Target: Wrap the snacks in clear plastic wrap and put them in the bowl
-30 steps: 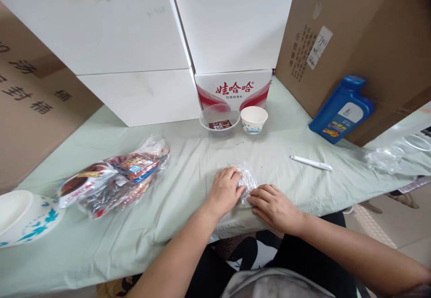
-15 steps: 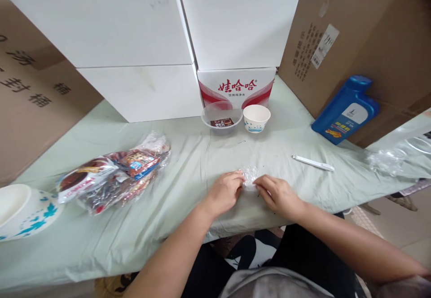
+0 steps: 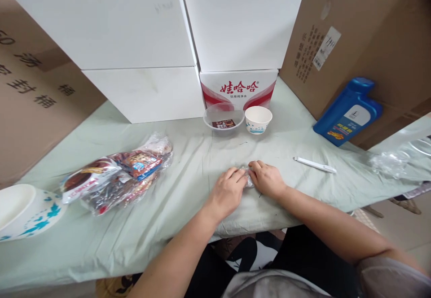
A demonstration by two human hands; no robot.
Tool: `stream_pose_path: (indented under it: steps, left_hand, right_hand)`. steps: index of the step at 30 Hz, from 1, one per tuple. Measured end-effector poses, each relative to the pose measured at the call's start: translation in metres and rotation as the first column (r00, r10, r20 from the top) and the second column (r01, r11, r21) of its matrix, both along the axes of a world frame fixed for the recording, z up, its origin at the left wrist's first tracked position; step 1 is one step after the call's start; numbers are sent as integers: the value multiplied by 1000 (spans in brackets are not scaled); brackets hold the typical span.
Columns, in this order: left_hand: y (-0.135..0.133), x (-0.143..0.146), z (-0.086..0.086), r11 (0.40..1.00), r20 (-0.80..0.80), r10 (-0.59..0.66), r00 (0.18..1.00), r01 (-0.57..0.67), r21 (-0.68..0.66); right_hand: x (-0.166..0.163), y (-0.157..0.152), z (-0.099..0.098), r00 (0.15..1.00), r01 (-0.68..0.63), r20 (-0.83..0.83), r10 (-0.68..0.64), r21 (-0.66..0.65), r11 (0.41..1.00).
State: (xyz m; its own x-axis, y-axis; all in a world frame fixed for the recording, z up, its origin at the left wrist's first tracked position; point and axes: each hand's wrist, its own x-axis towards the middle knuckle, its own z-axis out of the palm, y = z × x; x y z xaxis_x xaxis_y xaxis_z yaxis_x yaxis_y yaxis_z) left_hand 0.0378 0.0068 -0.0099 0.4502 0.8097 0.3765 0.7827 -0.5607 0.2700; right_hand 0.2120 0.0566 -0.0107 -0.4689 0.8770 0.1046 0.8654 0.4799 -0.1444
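Note:
A small piece of crumpled clear plastic (image 3: pixel 249 182) lies on the table cloth near the front edge, mostly covered by fingers. From the left side, my left hand (image 3: pixel 228 191) presses it with curled fingers. My right hand (image 3: pixel 267 179) bears down from the other side, its fingers bent over the plastic and almost touching the left fingertips. Beyond the hands stand a clear plastic bowl (image 3: pixel 223 115) with a dark brown packet (image 3: pixel 225 124) in it and a small white paper bowl (image 3: pixel 258 120). To the right lies a white pen (image 3: pixel 314 165).
Packaged snacks in a clear bag (image 3: pixel 117 172) lie on the left, beside white paper bowls (image 3: pixel 40 215) with blue leaf prints. White boxes (image 3: pixel 134 24) and a red-printed carton (image 3: pixel 239 87) line the back. At right, a blue bottle (image 3: pixel 348 111) stands against a cardboard box (image 3: pixel 336 42).
My hands have moved closer together. The right hand has shifted left and over the clear plastic, and the left fingers have spread across it, covering more of it.

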Motion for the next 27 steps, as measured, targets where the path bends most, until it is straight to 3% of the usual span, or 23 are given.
stream_pose_path:
  steps: [4,7,11,14,17,20,23,25,27]
  left_hand:
    - [1,2,-1,994,-28,89,996,-91,-54]
    - [2,1,-4,995,-16,76,997,-77,-57]
    - [4,0,-5,997,21,64,998,-63,-38]
    - [3,1,-4,996,43,81,996,-79,-30]
    - [2,0,-3,984,127,171,977,-175,20]
    - [1,-2,-5,959,227,256,939,-277,65]
    - [4,-3,-6,964,210,254,944,-265,25]
    - [6,-1,-6,975,149,223,963,-221,-31]
    - [7,0,-5,978,86,202,976,-196,-75]
  right_hand:
    - [8,2,3,997,9,-76,4,175,985]
    - [16,-4,0,974,-111,-156,166,309,945]
    - [19,-17,-11,871,-391,-222,437,224,893]
    - [19,-16,-16,858,-436,-213,468,183,881]
    - [22,2,-4,843,-484,-165,511,182,856]
    - [26,40,30,886,-369,-171,432,307,877]
    - [24,92,73,962,-63,-211,175,450,891]
    - [21,128,92,983,47,-181,40,451,891]
    - [18,156,98,994,87,-89,-60,341,936]
